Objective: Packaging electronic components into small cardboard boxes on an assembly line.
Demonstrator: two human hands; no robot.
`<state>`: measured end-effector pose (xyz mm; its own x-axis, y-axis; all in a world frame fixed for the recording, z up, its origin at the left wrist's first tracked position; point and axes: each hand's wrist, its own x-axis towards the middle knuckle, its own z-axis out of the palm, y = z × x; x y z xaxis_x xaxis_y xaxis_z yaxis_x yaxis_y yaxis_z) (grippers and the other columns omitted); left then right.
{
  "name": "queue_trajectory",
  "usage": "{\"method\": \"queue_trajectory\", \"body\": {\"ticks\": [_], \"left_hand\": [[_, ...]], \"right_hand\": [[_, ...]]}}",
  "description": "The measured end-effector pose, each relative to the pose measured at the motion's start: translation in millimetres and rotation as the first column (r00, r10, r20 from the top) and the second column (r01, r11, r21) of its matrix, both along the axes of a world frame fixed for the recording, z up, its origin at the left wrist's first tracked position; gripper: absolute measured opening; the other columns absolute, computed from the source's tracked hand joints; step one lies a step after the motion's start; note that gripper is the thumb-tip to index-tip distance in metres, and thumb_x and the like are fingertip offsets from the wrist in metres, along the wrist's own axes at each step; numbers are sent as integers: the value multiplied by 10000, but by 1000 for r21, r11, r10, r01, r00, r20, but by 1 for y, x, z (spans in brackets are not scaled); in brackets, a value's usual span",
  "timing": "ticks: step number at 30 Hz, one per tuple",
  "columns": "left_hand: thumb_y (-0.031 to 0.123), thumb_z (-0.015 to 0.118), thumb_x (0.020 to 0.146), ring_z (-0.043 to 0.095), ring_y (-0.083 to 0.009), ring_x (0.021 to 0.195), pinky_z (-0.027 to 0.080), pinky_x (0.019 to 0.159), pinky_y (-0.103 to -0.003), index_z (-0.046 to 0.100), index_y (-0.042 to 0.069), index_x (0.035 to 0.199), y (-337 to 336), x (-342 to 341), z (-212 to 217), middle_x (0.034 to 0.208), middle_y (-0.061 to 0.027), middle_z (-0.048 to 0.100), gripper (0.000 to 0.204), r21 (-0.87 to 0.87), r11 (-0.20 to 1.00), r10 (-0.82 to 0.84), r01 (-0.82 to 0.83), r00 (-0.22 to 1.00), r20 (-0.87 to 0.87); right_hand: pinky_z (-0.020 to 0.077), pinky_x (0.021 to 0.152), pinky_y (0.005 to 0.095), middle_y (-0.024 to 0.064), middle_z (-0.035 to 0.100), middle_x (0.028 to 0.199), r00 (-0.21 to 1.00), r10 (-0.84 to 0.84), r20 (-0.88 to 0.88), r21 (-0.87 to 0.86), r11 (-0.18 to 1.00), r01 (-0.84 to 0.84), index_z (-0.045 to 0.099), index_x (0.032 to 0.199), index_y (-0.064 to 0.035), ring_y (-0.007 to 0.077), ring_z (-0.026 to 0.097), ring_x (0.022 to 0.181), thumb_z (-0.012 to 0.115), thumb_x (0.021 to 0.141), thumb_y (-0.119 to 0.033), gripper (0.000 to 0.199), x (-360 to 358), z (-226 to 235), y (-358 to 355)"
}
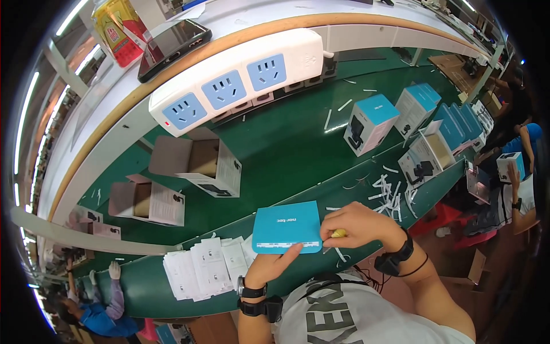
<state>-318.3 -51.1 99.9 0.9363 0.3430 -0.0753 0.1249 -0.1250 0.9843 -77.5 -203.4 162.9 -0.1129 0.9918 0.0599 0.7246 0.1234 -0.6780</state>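
A small box with a bright blue top (286,226) stands on the near edge of the green conveyor belt (286,149). My left hand (274,262) holds it from below, thumb against its lower edge. My right hand (358,225) presses against the box's right side with fingers curled around a small yellow object (338,233). Dark bands sit on both wrists.
A stack of white leaflets (209,265) lies left of my hands. Open cartons (197,163) (150,200) rest on the belt at left. Closed blue-and-white boxes (371,122) (421,106) stand at right among paper strips (389,192). A white power strip (238,80) hangs overhead. Other people work at both ends.
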Motion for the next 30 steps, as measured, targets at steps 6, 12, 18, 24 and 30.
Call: {"method": "queue_trajectory", "body": {"ticks": [6,12,18,24,30], "left_hand": [[201,659,1016,638,-271,1125,500,961,-372,645,43,1299,3,-6,-21,1250,-119,673,325,84,987,-144,136,985,98],[221,673,1005,639,-270,1145,502,975,-375,641,53,1311,12,-7,-5,1279,-110,670,350,-10,973,-232,232,970,-80],[262,697,990,640,-258,1145,505,980,-378,644,61,1307,14,-19,-19,1255,-104,679,379,59,962,-269,268,963,13],[271,710,984,639,-249,1156,505,985,-371,640,61,1311,18,-24,-23,1251,-101,682,394,22,958,-286,286,958,20],[263,723,978,639,-236,1144,511,966,-361,648,61,1290,20,-27,-23,1227,-86,686,379,-22,959,-282,282,959,18]], "right_hand": [[500,619,374,-15,702,774,972,208,-110,-224,948,-228,683,930,-134,242,684,716,704,961,-320,189,-16,18,32],[506,640,386,1,698,831,996,92,8,256,962,-91,686,953,-160,241,686,756,718,955,-334,177,-57,-12,84],[504,650,376,13,698,927,964,247,-102,383,904,-191,688,939,-154,252,683,811,732,937,-323,175,-74,-50,127],[534,667,361,25,686,902,956,232,-181,347,924,-159,729,907,-124,247,692,787,797,883,-224,124,-72,-52,118],[539,662,355,29,693,907,953,198,-231,335,935,-113,741,894,-113,249,696,779,807,864,-182,100,-76,-52,123]]}}
